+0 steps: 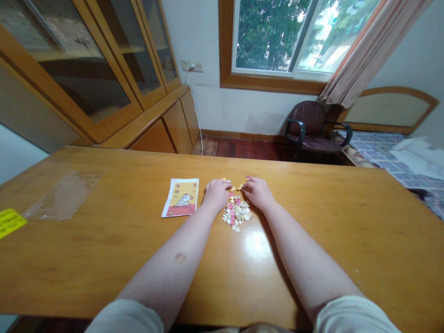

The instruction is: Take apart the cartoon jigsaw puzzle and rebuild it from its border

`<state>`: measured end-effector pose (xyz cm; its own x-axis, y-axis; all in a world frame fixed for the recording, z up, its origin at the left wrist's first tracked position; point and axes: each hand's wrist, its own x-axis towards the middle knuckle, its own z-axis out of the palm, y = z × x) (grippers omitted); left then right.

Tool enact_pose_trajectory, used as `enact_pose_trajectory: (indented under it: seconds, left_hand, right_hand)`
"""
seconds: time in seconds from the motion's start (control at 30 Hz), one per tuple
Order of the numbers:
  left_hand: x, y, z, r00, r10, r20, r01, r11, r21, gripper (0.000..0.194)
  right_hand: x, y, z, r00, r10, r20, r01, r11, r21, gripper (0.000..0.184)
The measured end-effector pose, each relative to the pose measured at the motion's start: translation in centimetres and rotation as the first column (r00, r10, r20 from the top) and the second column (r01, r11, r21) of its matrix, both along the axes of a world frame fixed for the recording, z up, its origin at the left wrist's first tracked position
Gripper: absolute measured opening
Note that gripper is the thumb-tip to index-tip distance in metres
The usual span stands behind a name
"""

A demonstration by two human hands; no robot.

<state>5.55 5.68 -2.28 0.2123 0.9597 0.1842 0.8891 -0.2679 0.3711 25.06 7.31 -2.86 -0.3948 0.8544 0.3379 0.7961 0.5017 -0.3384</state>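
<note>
A loose heap of small jigsaw puzzle pieces (237,212), pink, yellow and pale, lies on the wooden table (312,222) between my forearms. At the heap's far left edge is my left hand (218,191), fingers curled in close to a few yellow pieces. Opposite it, my right hand (255,189) bends its fingers down at the far right edge, by another yellow piece. Both hands rest low over the tabletop, and whatever sits under their fingertips is too small to make out. Left of the left hand lies a picture card (182,198) with a white animal on yellow and pink.
A clear plastic bag (67,194) lies flat at the table's left, beside a yellow label (11,222). Beyond the far edge stand a wooden cabinet (149,115), a brown armchair (310,125) and a bed (398,152).
</note>
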Motion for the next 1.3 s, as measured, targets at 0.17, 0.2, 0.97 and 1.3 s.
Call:
enact_pose_trajectory:
  seconds: [0.17,0.2,0.97,1.3]
  left_hand:
    - [0.0,-0.1,0.3,1.000,0.022,0.006,-0.022,1.000,-0.016,0.038]
    - [0.0,-0.2,0.4,1.000,0.025,0.006,-0.025,1.000,-0.018,0.037]
    - [0.1,-0.2,0.3,0.993,0.118,-0.013,-0.118,0.992,-0.038,0.040]
    - [-1.0,0.0,0.7,0.904,0.396,0.160,-0.395,0.918,-0.038,0.036]
  right_hand:
    - [-0.2,-0.3,0.2,0.992,0.112,0.062,-0.109,0.993,-0.039,0.021]
    - [-0.2,-0.4,0.3,0.993,0.107,0.060,-0.104,0.994,-0.040,0.022]
    - [0.2,-0.1,0.2,0.998,-0.063,0.025,0.065,0.994,-0.088,0.025]
    - [-0.7,-1.0,-0.4,0.984,-0.043,0.172,0.059,0.994,-0.087,0.041]
